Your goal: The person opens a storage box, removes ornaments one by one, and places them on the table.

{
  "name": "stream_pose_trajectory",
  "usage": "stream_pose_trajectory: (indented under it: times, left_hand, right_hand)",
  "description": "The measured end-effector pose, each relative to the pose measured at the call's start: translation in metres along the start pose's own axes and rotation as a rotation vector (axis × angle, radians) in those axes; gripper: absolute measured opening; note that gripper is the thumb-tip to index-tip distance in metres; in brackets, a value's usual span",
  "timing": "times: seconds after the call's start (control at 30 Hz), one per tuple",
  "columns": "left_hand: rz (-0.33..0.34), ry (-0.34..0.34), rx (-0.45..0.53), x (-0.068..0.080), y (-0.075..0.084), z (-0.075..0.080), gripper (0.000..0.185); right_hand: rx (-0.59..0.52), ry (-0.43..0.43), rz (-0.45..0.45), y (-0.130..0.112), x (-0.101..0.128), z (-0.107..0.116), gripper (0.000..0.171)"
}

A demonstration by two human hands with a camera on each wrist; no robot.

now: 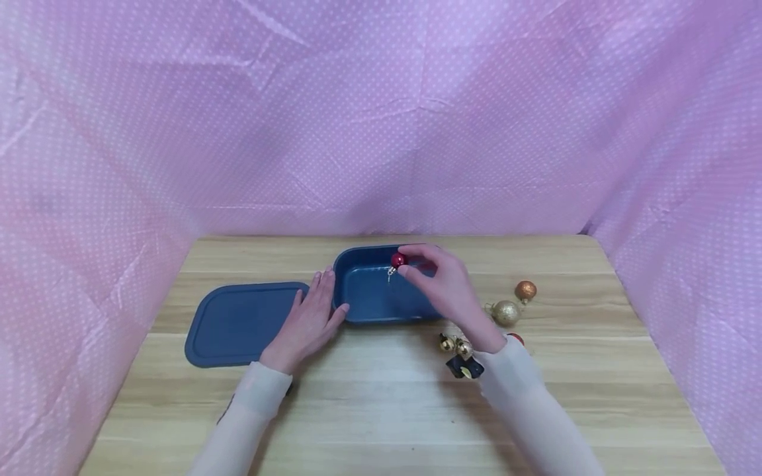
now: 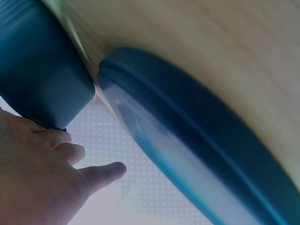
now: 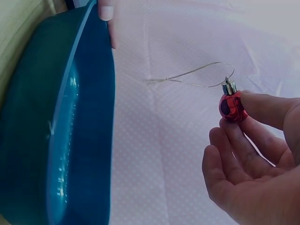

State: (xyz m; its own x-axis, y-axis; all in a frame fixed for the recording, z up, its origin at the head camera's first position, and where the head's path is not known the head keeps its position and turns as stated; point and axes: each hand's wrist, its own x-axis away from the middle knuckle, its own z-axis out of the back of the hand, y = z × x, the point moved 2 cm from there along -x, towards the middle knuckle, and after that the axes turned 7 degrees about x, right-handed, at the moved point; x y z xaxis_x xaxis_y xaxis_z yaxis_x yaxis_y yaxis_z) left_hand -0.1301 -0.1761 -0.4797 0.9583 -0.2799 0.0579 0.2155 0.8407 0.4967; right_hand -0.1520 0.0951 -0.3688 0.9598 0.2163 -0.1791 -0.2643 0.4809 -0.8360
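Right hand (image 1: 448, 285): thumb and fingertips pinch a small shiny red bauble with a silver cap (image 1: 397, 260); remaining fingers loosely spread. Bauble is held in the air above the far part of the open dark-blue rectangular plastic container (image 1: 372, 304), not touching it. In the right wrist view the bauble (image 3: 231, 107) sits against the fingertips (image 3: 262, 108), and its thin silver hanging loop (image 3: 197, 77) trails free to the side.

Left hand (image 1: 308, 322): flat, fingers straight and together, palm down on the light wooden table (image 1: 381, 410), fingertips resting against the container's left wall. It grips nothing. The left wrist view shows the fingers (image 2: 101, 173) alongside the container's corner (image 2: 42, 84).

Matching flat dark-blue lid (image 1: 238, 322) lies on the table just left of the container, partly under the left hand's edge.

Right of the container, on the table: an orange glitter bauble (image 1: 526, 289), a gold glitter bauble (image 1: 505, 313), and two small shiny gold baubles (image 1: 455, 345) near the right wrist. Pink dotted cloth (image 1: 381, 119) surrounds the table.
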Motion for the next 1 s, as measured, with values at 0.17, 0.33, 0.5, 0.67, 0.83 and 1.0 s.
stream_pose_trajectory:
  times: [0.17,0.33,0.5,0.67,0.83,1.0]
  left_hand:
    - [-0.001,-0.016,0.0,-0.001,0.002,0.0,0.081]
    - [0.001,-0.007,-0.006,-0.003,0.003,0.002,0.081]
    - [0.007,-0.014,-0.011,-0.002,0.003,0.002,0.08]
    - [0.015,-0.03,-0.002,-0.002,0.002,0.002,0.081]
    - [0.007,-0.032,0.003,-0.002,0.002,0.001,0.083]
    - [0.0,-0.022,0.005,-0.002,0.001,0.001,0.083]
  right_hand:
    - [-0.005,-0.015,-0.049,0.003,0.014,0.017,0.034]
    - [0.009,-0.015,-0.068,0.007,0.026,0.03,0.036]
    - [0.03,-0.002,-0.097,0.017,0.039,0.039,0.036]
    - [0.016,0.038,-0.084,0.026,0.047,0.049,0.034]
    - [-0.013,0.103,-0.07,0.033,0.054,0.065,0.033]
    - [-0.03,0.125,-0.106,0.04,0.063,0.08,0.034]
